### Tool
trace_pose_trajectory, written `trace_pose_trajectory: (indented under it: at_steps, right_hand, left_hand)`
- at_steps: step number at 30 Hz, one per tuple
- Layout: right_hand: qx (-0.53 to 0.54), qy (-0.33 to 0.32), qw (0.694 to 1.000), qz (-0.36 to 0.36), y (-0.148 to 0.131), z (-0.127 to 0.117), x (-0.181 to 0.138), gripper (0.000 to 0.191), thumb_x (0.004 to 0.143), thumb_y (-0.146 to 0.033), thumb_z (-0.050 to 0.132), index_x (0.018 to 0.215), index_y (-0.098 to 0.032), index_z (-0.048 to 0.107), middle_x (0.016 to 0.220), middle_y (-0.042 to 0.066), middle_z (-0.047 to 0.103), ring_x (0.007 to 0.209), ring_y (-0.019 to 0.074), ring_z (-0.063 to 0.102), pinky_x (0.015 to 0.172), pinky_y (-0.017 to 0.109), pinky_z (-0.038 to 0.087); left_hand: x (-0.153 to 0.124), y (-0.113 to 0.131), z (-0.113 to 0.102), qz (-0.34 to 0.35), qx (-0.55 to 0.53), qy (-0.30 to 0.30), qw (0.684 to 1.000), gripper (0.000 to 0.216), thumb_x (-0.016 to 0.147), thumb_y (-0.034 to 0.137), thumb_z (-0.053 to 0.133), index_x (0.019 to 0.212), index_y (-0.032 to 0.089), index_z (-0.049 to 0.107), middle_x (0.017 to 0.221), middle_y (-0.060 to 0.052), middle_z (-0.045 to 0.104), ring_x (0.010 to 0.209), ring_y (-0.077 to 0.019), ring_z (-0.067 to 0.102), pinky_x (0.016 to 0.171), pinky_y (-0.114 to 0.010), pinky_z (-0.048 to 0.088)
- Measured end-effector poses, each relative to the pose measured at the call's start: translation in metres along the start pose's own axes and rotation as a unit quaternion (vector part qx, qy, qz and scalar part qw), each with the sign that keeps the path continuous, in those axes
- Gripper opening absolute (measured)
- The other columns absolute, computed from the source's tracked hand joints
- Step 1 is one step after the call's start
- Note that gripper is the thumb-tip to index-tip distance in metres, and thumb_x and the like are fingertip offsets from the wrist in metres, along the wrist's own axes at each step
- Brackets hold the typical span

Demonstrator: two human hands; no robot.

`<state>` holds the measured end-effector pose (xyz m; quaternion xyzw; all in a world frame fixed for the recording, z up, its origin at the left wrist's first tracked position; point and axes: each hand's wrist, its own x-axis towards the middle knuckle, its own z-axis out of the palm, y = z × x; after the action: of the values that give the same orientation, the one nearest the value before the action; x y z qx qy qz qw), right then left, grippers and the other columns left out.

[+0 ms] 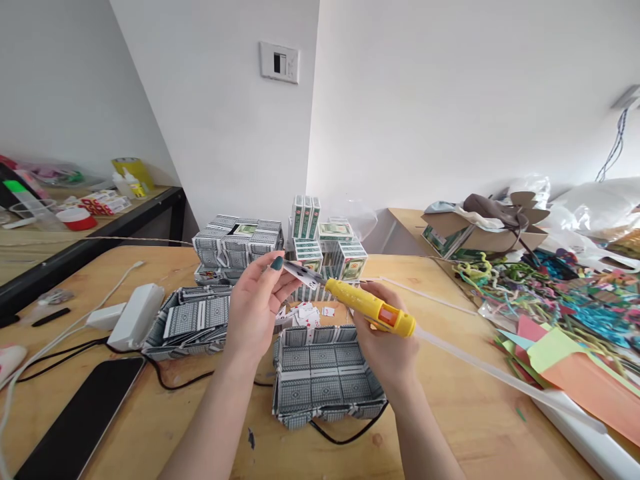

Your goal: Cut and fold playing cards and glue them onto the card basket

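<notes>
My left hand (260, 297) is closed on a playing card (303, 275), pinched between thumb and fingers and tilted above the table. In my right hand (385, 333) is a yellow hot glue gun (370, 307), its nozzle at the card's right end; whether it touches cannot be told. A long translucent glue stick (500, 373) sticks out of the gun's back. Below both hands stands an open box made of grey-backed playing cards (323, 373). Behind it lie loose cards (305, 313), face up. To the left, another card box (190, 320) holds cards.
Stacked card decks (350, 260) and a card-covered block (237, 240) stand at the back. A phone (83, 420), a white power adapter (136, 317) and cables lie left. Coloured paper (575, 373), pipe cleaners (575, 293) and a cardboard box (480, 230) are right.
</notes>
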<state>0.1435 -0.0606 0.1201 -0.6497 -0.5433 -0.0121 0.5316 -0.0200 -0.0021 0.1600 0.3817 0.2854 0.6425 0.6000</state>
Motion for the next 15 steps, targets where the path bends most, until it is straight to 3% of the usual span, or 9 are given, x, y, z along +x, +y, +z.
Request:
trace_pose_trajectory:
  at_steps: [15]
  right_hand:
    - [-0.038,-0.033,0.999,0.02,0.0014,-0.0021,0.0016,0.04,0.069,-0.019,0.049,0.108,-0.024,0.053,0.094,0.004,0.066,0.077,0.0186,0.063,0.067,0.029,0.05]
  left_hand:
    - [-0.0038,0.0039,0.0034,0.036,0.036,0.012,0.999,0.028,0.07,0.031,0.065,0.094,0.019,0.057,0.09,-0.004,0.067,0.089,-0.0202,0.064,0.084,-0.039,0.05]
